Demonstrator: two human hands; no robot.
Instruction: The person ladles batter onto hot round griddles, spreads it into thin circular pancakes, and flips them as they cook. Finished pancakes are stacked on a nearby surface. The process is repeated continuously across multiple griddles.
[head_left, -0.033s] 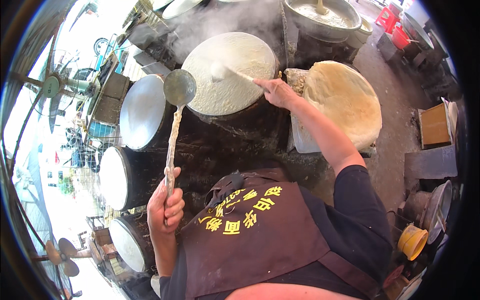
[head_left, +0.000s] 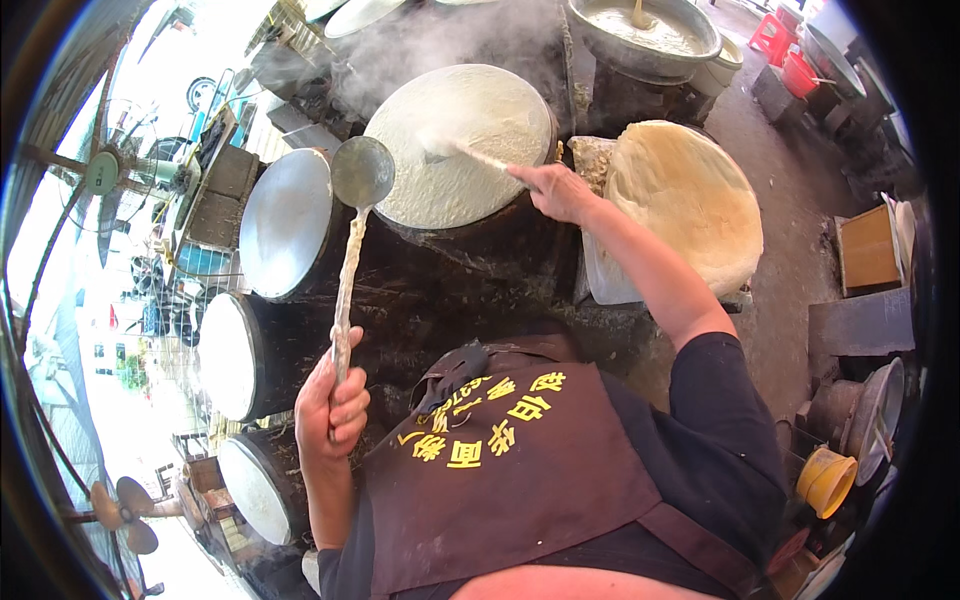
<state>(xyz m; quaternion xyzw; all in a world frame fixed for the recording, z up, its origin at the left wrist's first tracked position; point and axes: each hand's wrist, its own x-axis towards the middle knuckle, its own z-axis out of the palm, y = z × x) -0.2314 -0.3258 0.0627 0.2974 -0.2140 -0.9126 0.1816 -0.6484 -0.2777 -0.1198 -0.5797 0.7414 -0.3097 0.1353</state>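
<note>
My left hand [head_left: 335,405] is closed around the batter-caked handle of a ladle [head_left: 362,173]. The ladle stands raised, its round metal bowl beside the left edge of the steaming griddle. My right hand [head_left: 557,192] grips a pale stick-handled spreader [head_left: 480,156] from the griddle's right side. Its head rests over the batter [head_left: 485,105] and is blurred by steam. That batter coats the top of the round griddle [head_left: 480,240] in a cream, bumpy layer. To the right, large round tan flatbreads [head_left: 690,210] lie on a pale board.
Other round griddles [head_left: 285,225] stand along the left, one with a pale top [head_left: 228,355]. A wide metal basin [head_left: 650,30] of batter sits at the far right. A yellow bucket [head_left: 826,482] and a red bowl [head_left: 799,74] are on the right. Fans [head_left: 103,173] hang at the left.
The ladle has shifted very slightly to the right. The spreader's head has moved a little on the batter. Both hands keep their grip.
</note>
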